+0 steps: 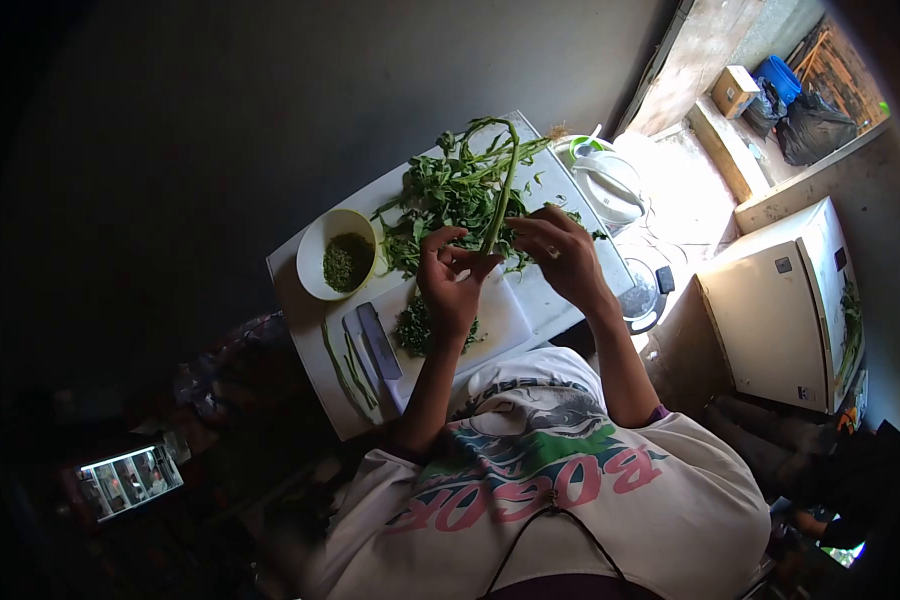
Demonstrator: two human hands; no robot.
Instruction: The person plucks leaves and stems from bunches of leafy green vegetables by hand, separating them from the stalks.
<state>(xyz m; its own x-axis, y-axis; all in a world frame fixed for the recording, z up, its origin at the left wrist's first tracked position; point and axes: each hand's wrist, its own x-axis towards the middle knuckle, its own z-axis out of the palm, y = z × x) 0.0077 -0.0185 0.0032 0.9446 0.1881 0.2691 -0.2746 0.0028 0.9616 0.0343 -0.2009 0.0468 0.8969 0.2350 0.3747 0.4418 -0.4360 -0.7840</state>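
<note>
My left hand [451, 280] pinches the lower end of a long green stalk [507, 190], which stands up above the table and curls over at its top. Just right of the stalk, my right hand [558, 252] is raised with its fingers curved and apart; no object shows in it. Behind both hands lies a heap of leafy greens [448, 190]. Below my left hand, chopped greens [413, 326] rest on a white cutting board [505, 318]. A knife [378, 342] lies at the board's left side, beside a few loose stalks [338, 368].
A white bowl [313, 258] with finely chopped greens stands at the table's left. Past the right edge are a rice cooker [610, 186] and a round lidded pot [642, 298]. A white refrigerator [770, 310] is farther right; a lit screen [130, 482] is at lower left.
</note>
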